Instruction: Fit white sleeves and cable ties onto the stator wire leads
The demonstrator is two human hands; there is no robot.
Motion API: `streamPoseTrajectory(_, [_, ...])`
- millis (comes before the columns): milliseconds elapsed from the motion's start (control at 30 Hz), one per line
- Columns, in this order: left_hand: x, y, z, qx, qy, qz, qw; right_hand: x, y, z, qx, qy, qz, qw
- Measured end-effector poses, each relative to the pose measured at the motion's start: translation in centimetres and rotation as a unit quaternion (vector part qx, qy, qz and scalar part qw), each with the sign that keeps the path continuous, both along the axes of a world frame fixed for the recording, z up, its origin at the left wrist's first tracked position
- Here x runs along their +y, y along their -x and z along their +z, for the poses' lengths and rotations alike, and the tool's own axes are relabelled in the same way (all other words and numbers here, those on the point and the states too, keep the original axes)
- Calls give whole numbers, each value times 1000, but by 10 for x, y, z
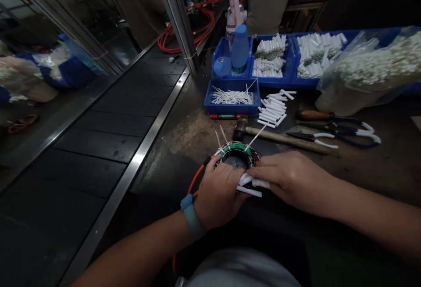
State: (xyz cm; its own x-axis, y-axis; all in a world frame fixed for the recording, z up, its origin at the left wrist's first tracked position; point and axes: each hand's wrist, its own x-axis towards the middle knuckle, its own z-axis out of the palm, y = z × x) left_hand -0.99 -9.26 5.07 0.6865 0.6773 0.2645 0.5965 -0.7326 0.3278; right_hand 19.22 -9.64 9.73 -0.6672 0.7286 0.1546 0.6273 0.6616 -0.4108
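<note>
A round motor stator [247, 148] with green insulation and coil windings lies on the bench in front of me, several white cable ties standing up from its rim. My left hand [220, 188] is closed around its near left side. At the near edge, white insulating sleeves [250, 191] stick out between my hands. My right hand [287, 179] is closed, its fingertips pinching by a white sleeve [261, 184] at the near right side. The fingers cover part of the windings and the sleeve ends.
A blue tray of white ties [232, 110] and loose sleeves [272, 109] lie beyond the stator, with blue bins [272, 80] behind. A hammer [292, 140], pliers [309, 136] and a wooden-handled tool [314, 115] lie right. A conveyor [108, 131] runs left; people stand behind.
</note>
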Motion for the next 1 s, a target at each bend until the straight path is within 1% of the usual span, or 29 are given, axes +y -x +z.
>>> streamPoseTrajectory(100, [1, -1, 2, -6, 11, -1, 1000, -11, 7, -3, -9, -67, -7, 998])
streamPoseTrajectory(167, [1, -2, 2, -4, 18, 0, 1000, -14, 11, -7, -5, -88, -3, 996])
streamPoseTrajectory(233, [2, -2, 3, 4, 28, 2, 1000, -12, 14, -11, 0, -90, -1, 996])
streamPoseTrajectory(300, [2, 0, 4, 10, 38, 3, 999, -7, 14, -14, 10, -63, -12, 998])
streamPoseTrajectory(333, [3, 1, 4, 11, 43, -2, 999, -4, 13, -15, 25, -35, -20, 999])
streamPoseTrajectory(400, [4, 6, 5, 2, 50, -36, 998, -2, 9, -17, 89, 51, -47, 994])
streamPoseTrajectory(433, [4, 8, 5, -5, 48, -59, 997, -2, 7, -18, 140, 103, -64, 983])
streamPoseTrajectory(467, [5, 11, 5, -10, 41, -80, 996, -4, 5, -20, 196, 156, -84, 965])
streamPoseTrajectory(533, [5, 13, 3, -11, 13, -94, 995, -11, 3, -27, 305, 237, -130, 913])
streamPoseTrajectory(567, [5, 13, 2, -6, -5, -86, 996, -16, 3, -33, 352, 261, -149, 887])
streamPoseTrajectory(633, [5, 12, -1, 0, -36, -64, 997, -26, 7, -46, 432, 275, -175, 841])
streamPoseTrajectory(733, [4, 10, -6, -13, -64, -53, 996, -40, 17, -69, 513, 247, -223, 791])
streamPoseTrajectory(833, [3, 10, -11, -17, -86, -56, 995, -51, 31, -85, 552, 185, -288, 760])
streamPoseTrajectory(933, [0, 8, -10, -20, -86, -47, 995, -60, 43, -92, 572, 123, -320, 745])
streamPoseTrajectory(1000, [-1, 4, -5, -29, -54, -18, 998, -67, 49, -93, 568, 72, -327, 752])
